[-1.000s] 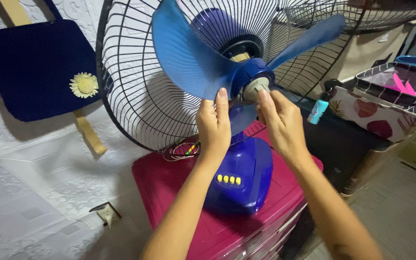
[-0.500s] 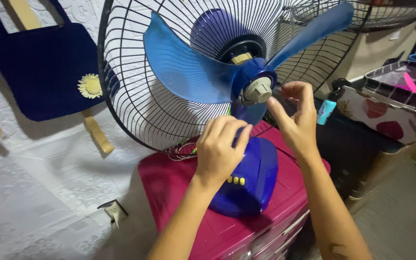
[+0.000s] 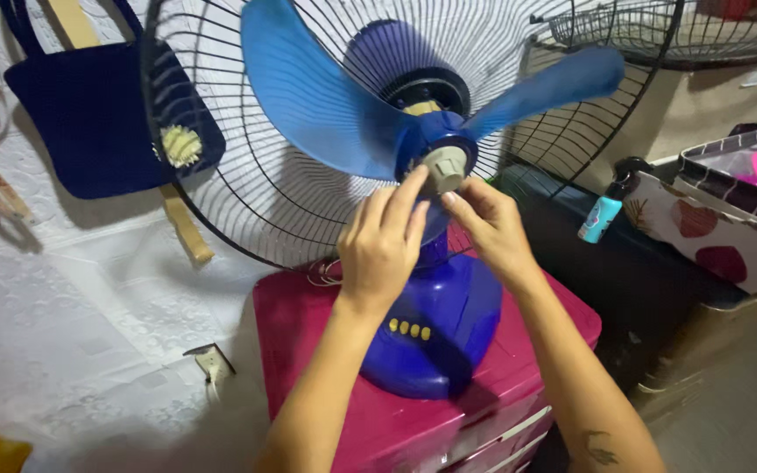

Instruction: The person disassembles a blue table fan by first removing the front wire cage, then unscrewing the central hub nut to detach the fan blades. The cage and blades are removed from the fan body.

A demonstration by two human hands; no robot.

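Head view: a blue fan (image 3: 431,324) stands on a magenta drawer chest (image 3: 326,350), its front guard off, so the three blades (image 3: 308,96) are bare before the rear wire guard (image 3: 247,201). At the hub sits a beige cap (image 3: 442,166), a small ribbed knob, at 12 o'clock from both hands.

The left hand (image 3: 378,250) reaches up with its forefinger tip on the cap's lower left edge; its grip is loose and half curled, holding nothing. The right hand (image 3: 488,228) comes in from 4 o'clock, thumb and forefinger pinched narrow at the cap's lower right edge. Whether they truly clamp it I cannot tell.

By its look the cap is hard, light plastic, and its ribs should give the fingertips purchase; the rim is the place to take it, between thumb and forefinger. The blades look thin and springy, likely to flex and turn freely if pushed, so the hub is the steadier hold. The base looks heavy enough to stay put.

The lowest blade is mostly hidden behind the left hand. The right blade (image 3: 545,88) is blurred. The guard's top is cut off by the frame. A dark blue bag (image 3: 98,123) hangs at 9 o'clock from the fan, a teal bottle (image 3: 600,219) stands at 3 o'clock, and a patterned box (image 3: 711,236) is cut off at the right edge.
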